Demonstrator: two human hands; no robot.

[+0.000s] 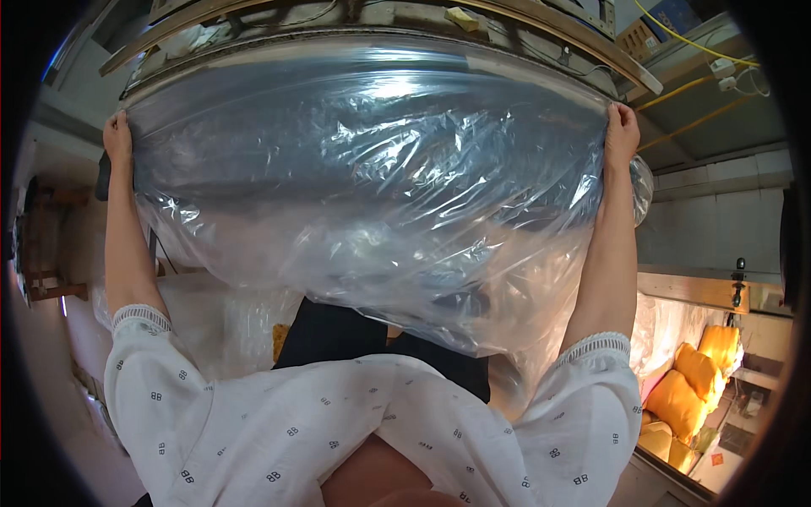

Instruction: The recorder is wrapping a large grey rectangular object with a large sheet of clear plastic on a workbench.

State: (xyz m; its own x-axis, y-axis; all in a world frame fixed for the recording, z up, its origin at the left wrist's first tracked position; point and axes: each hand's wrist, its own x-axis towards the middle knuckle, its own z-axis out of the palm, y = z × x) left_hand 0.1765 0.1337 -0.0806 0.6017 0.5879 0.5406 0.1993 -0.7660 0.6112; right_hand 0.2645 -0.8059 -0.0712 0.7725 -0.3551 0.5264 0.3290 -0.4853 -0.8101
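Observation:
A wide sheet of clear plastic film (279, 169) stretches between my two hands, its far edge pulled nearly straight and its near part hanging in shiny wrinkles toward my lap. My left hand (118, 135) pinches the film's far left corner. At the far right corner my right hand (623, 133) grips the same film, fingers closed over the edge. Both arms reach forward, spread wide. Through the film a dark, flat surface shows; what it is I cannot tell.
A wooden bar (557, 42) runs across the far side, with a small yellowish block (461, 19) behind it. Yellow cables (688, 38) hang at the far right. Lower right are orange-yellow bundles (688, 393). More clear plastic (249, 325) lies near my legs.

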